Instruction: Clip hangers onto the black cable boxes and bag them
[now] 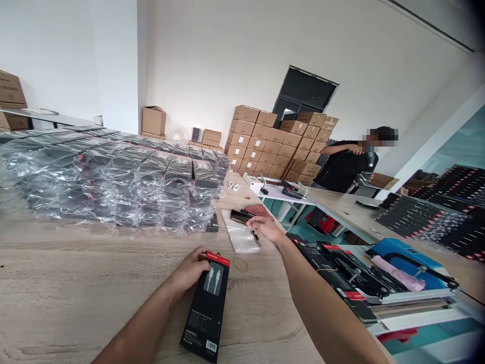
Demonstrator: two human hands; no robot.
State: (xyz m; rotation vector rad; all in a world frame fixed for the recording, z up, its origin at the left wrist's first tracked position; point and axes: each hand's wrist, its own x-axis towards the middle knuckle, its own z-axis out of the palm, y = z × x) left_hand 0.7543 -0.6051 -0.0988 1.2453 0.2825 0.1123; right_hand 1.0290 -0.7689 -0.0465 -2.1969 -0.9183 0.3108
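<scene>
Head | left fingers (200,257) gripping black cable box (207,308) | right fingers (255,221) spread over dark flat case (238,217)

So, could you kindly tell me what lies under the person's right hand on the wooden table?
A flat black packet lies on a clear plastic bag, a pinkish item just beyond. Whatever sits directly beneath the right hand is covered and cannot be seen.

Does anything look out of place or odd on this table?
A loose rubber band lies alone on the wooden table, between the left hand and right hand. It looks stray, attached to nothing. A black box sits loose against the plastic-wrapped stack.
</scene>
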